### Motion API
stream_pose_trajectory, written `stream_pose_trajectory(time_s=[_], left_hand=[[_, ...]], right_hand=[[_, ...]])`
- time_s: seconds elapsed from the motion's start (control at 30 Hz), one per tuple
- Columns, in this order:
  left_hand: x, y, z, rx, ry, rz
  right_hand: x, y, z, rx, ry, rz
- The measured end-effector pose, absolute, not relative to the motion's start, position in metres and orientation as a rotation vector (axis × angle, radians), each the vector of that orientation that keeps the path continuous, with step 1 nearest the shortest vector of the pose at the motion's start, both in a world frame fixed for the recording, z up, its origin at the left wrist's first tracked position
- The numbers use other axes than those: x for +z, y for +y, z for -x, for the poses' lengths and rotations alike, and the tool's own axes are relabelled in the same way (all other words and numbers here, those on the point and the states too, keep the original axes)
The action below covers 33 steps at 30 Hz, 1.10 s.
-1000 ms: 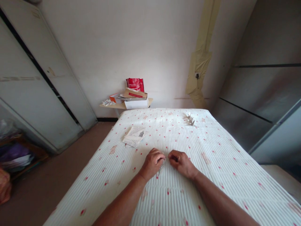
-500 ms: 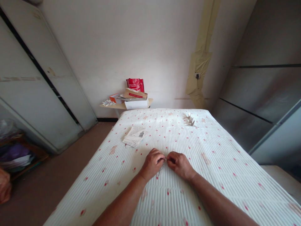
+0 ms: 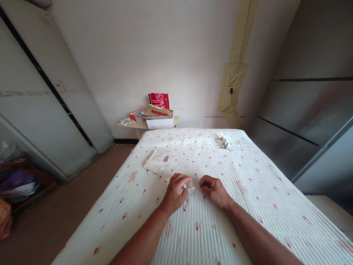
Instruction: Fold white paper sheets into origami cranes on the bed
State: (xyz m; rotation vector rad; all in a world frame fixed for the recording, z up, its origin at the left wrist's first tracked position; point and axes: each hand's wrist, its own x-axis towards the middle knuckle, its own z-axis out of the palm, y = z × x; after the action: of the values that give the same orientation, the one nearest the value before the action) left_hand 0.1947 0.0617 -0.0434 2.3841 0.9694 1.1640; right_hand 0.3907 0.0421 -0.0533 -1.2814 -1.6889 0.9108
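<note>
On the ribbed white bedspread [image 3: 198, 239] with red dots, my left hand [image 3: 174, 193] has its thumb and forefinger apart. Small crumpled or folded whitish paper pieces [image 3: 190, 192] lie in and beside that gap, apparently on the cloth. A short distance to the right, my right hand [image 3: 216, 191] is curled, its fingertips drawn in near the thumb. Whatever its fingers may hold is hidden. Beyond my left hand rests a small stack of printed paper sheets [image 3: 157, 161], the top one bearing a dark picture.
Several folded paper bits [image 3: 223, 141] sit toward the bed's far right. Past the far edge, a small table [image 3: 142, 125] carries a white box [image 3: 160, 123], cardboard and a red bag [image 3: 158, 100]. Cabinets flank both sides. Part of a person's hand [image 3: 4, 219] shows at far left.
My hands, whose fingertips met a moment ago, have come apart. The left fingers have spread, revealing the small paper pieces; the right hand has shifted slightly right.
</note>
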Motion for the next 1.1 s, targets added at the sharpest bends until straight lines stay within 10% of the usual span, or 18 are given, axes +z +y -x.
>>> stream_pose_trajectory(time_s=[1.1], left_hand=[[-0.053, 0.023, -0.179, 0.937, 1.338, -2.582]], right_hand=[[-0.055, 0.072, -0.386, 0.488, -2.227, 1.056]])
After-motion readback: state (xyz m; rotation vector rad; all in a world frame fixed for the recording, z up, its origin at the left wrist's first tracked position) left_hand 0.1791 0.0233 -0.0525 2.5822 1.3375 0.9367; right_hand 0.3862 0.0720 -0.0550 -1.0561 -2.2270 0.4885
